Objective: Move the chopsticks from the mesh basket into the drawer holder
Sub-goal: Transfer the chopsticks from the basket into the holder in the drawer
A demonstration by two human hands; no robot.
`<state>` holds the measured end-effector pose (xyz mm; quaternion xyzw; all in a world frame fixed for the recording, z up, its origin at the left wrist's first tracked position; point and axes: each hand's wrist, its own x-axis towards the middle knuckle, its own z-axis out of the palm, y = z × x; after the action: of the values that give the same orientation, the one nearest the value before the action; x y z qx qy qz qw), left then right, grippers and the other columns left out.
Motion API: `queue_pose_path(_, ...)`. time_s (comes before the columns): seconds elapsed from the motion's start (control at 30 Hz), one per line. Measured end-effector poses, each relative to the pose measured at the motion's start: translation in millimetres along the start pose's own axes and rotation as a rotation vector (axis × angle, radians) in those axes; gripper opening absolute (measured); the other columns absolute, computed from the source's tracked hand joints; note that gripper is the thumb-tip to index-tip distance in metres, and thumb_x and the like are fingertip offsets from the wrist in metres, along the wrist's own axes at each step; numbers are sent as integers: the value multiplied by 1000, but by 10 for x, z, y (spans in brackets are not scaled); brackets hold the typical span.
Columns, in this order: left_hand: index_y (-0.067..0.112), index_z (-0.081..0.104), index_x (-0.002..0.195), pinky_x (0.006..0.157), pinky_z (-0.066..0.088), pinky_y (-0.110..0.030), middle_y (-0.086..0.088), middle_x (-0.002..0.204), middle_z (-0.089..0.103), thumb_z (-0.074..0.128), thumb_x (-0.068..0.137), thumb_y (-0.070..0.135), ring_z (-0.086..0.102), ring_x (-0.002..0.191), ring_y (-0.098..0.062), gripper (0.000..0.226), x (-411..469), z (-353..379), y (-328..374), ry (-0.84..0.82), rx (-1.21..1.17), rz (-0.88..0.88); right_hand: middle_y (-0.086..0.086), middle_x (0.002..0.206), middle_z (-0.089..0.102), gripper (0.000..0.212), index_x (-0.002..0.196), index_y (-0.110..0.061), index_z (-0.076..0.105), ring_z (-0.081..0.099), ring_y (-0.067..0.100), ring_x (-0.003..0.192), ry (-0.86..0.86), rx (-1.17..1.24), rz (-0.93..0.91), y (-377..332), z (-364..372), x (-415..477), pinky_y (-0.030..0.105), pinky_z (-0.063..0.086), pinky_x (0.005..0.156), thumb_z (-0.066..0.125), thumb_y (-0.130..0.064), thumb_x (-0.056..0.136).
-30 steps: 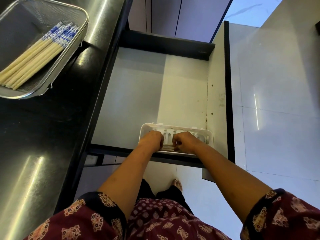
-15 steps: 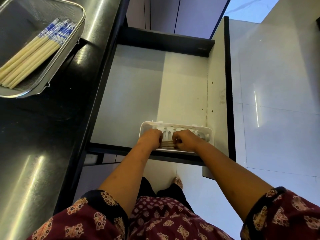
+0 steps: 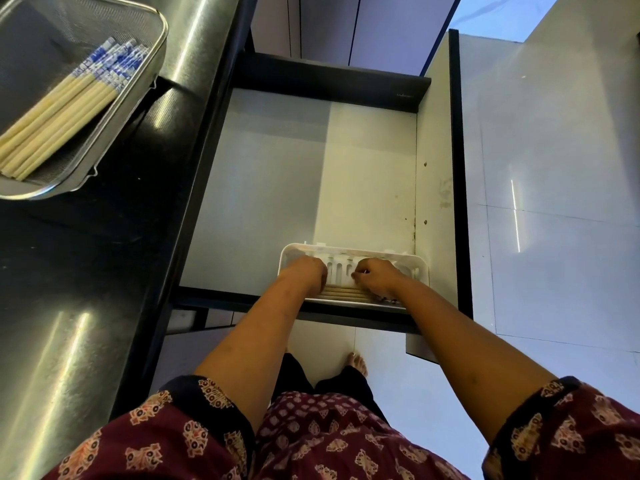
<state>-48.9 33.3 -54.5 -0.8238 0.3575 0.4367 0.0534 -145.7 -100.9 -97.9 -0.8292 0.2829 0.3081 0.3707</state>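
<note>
A white slotted drawer holder (image 3: 420,271) sits at the near right corner of the open drawer (image 3: 263,209). Several cream chopsticks (image 3: 341,294) lie flat in its front. My left hand (image 3: 306,273) and my right hand (image 3: 375,277) rest inside the holder, fingers curled down onto the two ends of that bundle. On the black counter at the upper left stands the mesh basket (image 3: 138,95), which holds several more chopsticks (image 3: 59,123) with blue-and-white patterned ends.
The black counter (image 3: 79,289) runs down the left, its edge beside the drawer. The drawer's dark back wall (image 3: 332,81) and white right side (image 3: 436,168) bound it. Pale floor tiles (image 3: 554,237) lie to the right; bare feet show below.
Both hands have stayed in the holder over the chopsticks, shifting only slightly. The view has tilted a little, so the basket sits a bit lower left in frame.
</note>
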Motion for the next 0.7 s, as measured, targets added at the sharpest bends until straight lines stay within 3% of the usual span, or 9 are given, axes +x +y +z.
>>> queue_pose_path(0.07, 10, 61, 122, 103, 41, -30, -9, 129, 59, 49, 94, 10, 54, 117, -26, 30, -8, 4, 1, 46, -18, 11, 10, 110, 61, 28, 116, -11, 60, 53, 14, 78, -18, -11, 31, 30, -11, -8, 23, 41, 65, 46, -26, 97)
queue_pose_path(0.17, 12, 63, 118, 100, 42, -30, -9, 124, 62, 49, 94, 9, 56, 113, -25, 28, -7, 35, 17, 113, -55, 27, 5, 101, 58, 27, 114, -10, 62, 52, 15, 81, -63, -10, 37, 29, -16, -26, 25, 40, 71, 47, -26, 97)
queue_pose_path(0.3, 15, 63, 117, 98, 44, -29, -7, 121, 63, 52, 92, 3, 58, 109, -23, 30, -36, 42, 29, 133, -145, 31, 2, 69, 54, 16, 85, -12, 60, 48, 12, 56, -81, 244, 59, -99, -87, -108, 21, 40, 51, 49, -17, 96)
queue_pose_path(0.37, 16, 65, 115, 98, 44, -26, -4, 120, 65, 51, 91, 0, 60, 108, -20, 32, -69, 13, 19, 197, -198, 48, 6, 67, 51, 16, 89, -9, 58, 45, 13, 54, -113, 388, 80, -200, -155, -168, 21, 39, 49, 45, -12, 97)
queue_pose_path(0.53, 12, 67, 107, 91, 47, -26, -7, 114, 67, 49, 86, -5, 62, 104, -21, 33, -252, -235, -84, 412, -378, 84, 3, 69, 49, 14, 97, -6, 59, 43, 10, 58, -303, 506, -22, -671, -458, -309, 21, 37, 54, 46, -11, 96)
queue_pose_path(0.7, 6, 68, 106, 90, 47, -34, -16, 109, 68, 54, 85, -1, 62, 101, -31, 26, -653, -937, -436, 816, -430, 84, 3, 69, 52, 13, 89, -11, 59, 46, 10, 59, -134, 713, -275, -1520, -805, -397, 18, 41, 54, 48, -11, 95)
